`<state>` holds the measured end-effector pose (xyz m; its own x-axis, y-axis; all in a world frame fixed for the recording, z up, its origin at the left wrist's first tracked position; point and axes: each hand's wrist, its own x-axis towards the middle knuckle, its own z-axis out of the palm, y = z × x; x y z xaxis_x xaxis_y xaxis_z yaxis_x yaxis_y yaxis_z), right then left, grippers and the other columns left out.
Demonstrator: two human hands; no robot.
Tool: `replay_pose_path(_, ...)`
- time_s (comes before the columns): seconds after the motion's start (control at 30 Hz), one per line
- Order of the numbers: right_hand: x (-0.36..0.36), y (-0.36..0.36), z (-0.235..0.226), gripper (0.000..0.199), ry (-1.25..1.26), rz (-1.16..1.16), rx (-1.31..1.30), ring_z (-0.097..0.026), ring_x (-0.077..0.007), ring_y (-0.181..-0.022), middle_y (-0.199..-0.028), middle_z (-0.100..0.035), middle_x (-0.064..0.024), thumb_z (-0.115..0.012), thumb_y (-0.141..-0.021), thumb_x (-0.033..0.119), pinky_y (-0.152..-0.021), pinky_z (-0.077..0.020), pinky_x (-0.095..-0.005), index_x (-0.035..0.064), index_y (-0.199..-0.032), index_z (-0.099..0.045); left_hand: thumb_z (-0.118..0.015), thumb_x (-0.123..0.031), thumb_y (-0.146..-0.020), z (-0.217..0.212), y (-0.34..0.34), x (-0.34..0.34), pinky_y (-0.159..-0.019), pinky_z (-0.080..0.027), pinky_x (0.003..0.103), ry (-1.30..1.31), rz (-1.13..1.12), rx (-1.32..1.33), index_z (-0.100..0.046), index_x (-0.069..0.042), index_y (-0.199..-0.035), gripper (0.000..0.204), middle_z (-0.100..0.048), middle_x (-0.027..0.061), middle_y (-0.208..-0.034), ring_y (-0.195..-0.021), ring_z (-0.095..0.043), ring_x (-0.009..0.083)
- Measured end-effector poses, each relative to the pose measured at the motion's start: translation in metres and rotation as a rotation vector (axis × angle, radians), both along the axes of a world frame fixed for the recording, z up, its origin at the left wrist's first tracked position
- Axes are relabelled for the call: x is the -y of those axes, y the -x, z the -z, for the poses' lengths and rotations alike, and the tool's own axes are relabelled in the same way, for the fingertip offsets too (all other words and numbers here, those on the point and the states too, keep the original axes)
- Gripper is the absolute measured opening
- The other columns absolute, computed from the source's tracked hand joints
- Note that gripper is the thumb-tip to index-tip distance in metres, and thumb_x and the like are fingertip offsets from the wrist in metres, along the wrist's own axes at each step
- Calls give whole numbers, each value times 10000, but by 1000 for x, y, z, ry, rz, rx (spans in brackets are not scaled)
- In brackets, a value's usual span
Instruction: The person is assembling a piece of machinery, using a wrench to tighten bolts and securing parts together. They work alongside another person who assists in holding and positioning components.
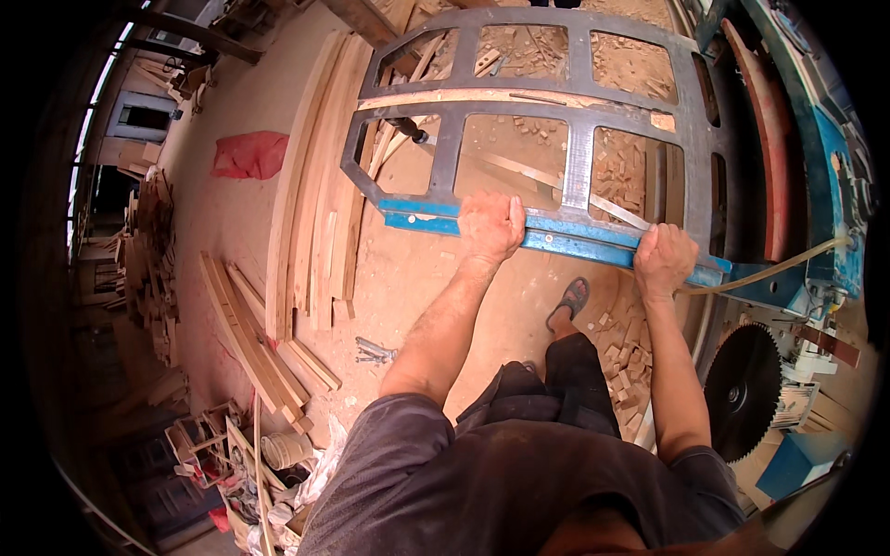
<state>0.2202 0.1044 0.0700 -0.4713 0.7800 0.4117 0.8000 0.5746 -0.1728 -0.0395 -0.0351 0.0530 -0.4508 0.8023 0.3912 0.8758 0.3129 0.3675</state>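
A grey metal frame table (577,167) with large rectangular openings stretches out in front of me. Along its near edge runs a blue metal rail (575,243). My left hand (491,225) is closed over the rail left of its middle, fingers curled on the far side. Toward the rail's right end, my right hand (665,255) is also closed on it. A thin pale strip (619,212) slants from the frame's openings to my right hand; I cannot tell whether the fingers hold it too.
Long wooden boards (315,185) lie on the floor at the left, near a red cloth (250,155). At the right stand a blue machine (830,222) with a yellowish hose (769,278) and a large toothed saw blade (742,393). Wood offcuts (623,361) are scattered by my foot.
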Motion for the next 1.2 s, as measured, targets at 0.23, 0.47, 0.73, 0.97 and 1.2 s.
replay_pose_path(0.23,-5,-2,-9,179,14,30,62,-574,-289,-748,-736,-564,-60,-599,-879,182,-706,-421,-447,114,-719,-553,-625,-199,-900,-14,-2,-4,-680,-442,464,56,13,88,-580,-94,-648,277,-594,91,-676,-708,-598,317)
replay_pose_path(0.47,-13,-3,-16,186,75,33,116,-577,-301,-753,-741,-583,-69,-584,-878,212,-727,-421,-457,116,-719,-570,-627,-209,-906,-31,-2,-10,-708,-445,454,81,29,15,-580,-87,-650,287,-599,98,-690,-723,-603,316)
replay_pose_path(0.73,-15,0,-26,201,164,21,112,-573,-307,-765,-749,-580,-77,-565,-881,231,-749,-420,-466,114,-717,-572,-618,-195,-908,-34,-3,-7,-691,-433,463,181,31,62,-581,-81,-656,279,-584,108,-689,-695,-577,330)
replay_pose_path(0.97,-22,-5,-23,190,186,-11,110,-562,-298,-772,-761,-570,-70,-570,-875,220,-742,-414,-460,118,-716,-560,-659,-207,-871,-39,-6,-15,-664,-427,458,195,-4,57,-587,-98,-646,260,-593,102,-681,-679,-575,316)
replay_pose_path(1.2,-30,-6,-33,182,199,-38,67,-560,-295,-766,-750,-561,-67,-589,-867,217,-738,-414,-454,122,-716,-555,-619,-200,-895,-46,-8,-19,-639,-398,455,166,-15,15,-556,-106,-625,293,-571,97,-649,-646,-557,316)
